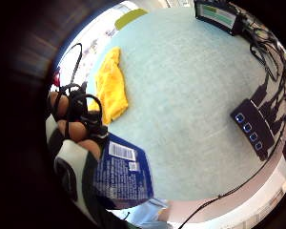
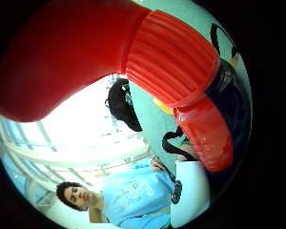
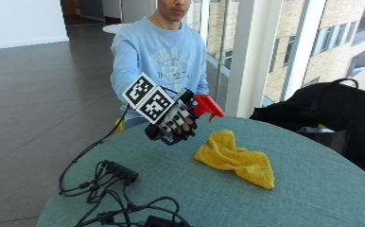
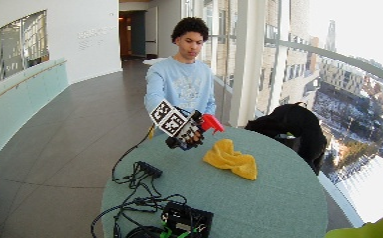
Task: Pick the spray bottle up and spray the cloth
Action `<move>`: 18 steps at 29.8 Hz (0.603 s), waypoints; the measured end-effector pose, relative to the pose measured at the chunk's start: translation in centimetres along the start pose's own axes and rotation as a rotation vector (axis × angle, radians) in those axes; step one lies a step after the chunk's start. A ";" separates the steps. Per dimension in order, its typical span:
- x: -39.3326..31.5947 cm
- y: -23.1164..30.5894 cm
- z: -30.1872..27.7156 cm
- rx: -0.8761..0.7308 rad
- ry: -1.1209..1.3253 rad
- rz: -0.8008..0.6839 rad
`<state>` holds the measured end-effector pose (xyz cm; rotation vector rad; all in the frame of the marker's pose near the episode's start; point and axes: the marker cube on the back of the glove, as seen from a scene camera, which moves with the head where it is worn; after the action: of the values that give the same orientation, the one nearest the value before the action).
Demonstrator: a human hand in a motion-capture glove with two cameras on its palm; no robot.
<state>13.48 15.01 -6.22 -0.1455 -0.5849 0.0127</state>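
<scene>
Gloved right hand [image 3: 172, 120] raised above the bench [image 3: 308, 189], fingers curled around the spray bottle [image 3: 198, 109]. Bottle roughly upright, red nozzle aimed over the yellow cloth [image 3: 236, 159].

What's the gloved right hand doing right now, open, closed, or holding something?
Right hand: fingers curled round the spray bottle, holding it above the table, beside the yellow cloth.
</scene>
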 end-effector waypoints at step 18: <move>-15.0 1.2 5.9 0.180 -0.463 -0.420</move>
<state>-2.25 16.16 -9.73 0.1627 -1.0637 -0.3147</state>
